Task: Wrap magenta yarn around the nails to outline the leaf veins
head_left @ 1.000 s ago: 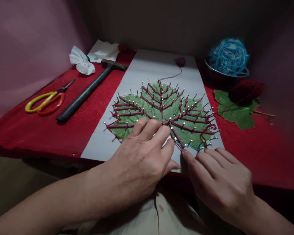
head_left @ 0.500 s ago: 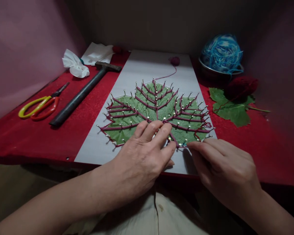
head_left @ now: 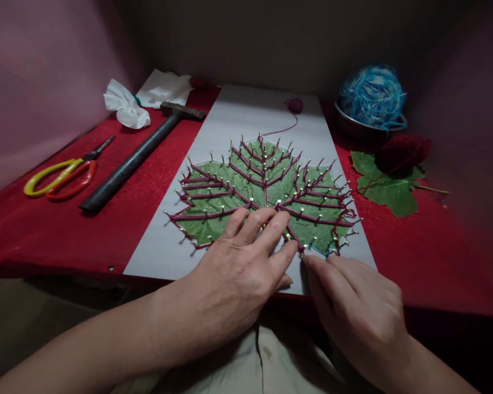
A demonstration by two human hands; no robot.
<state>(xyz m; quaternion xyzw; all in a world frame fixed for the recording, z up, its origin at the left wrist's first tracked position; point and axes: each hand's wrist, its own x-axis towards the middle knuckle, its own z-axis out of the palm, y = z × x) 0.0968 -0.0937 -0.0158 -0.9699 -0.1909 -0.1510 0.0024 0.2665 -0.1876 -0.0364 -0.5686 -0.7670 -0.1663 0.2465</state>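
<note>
A green leaf [head_left: 213, 176] lies on a white board, ringed by several upright nails. Dark red yarn [head_left: 246, 178] runs between the nails along its veins. My left hand [head_left: 246, 251] rests flat over the leaf's lower middle, fingers slightly apart, covering that part. Beside it, my right hand [head_left: 353, 295] is closed in a pinch at the leaf's lower edge, close to a nail. A short blue strand [head_left: 318, 250] and red yarn [head_left: 336, 232] show just above those fingers. The yarn in the pinch is mostly hidden.
On the red cloth [head_left: 66, 235], scissors [head_left: 69, 172], a hammer [head_left: 133, 158] and crumpled white tissue [head_left: 127, 106] lie left. A small yarn ball [head_left: 296, 105] sits on the white board [head_left: 238, 109]. To the right are blue yarn [head_left: 372, 96] in a metal bowl, red yarn [head_left: 405, 153] and a loose leaf [head_left: 390, 191].
My right hand has moved left and nearer to me along the leaf's lower edge. More of the blue strand shows between the nails. My left hand stays on the leaf.
</note>
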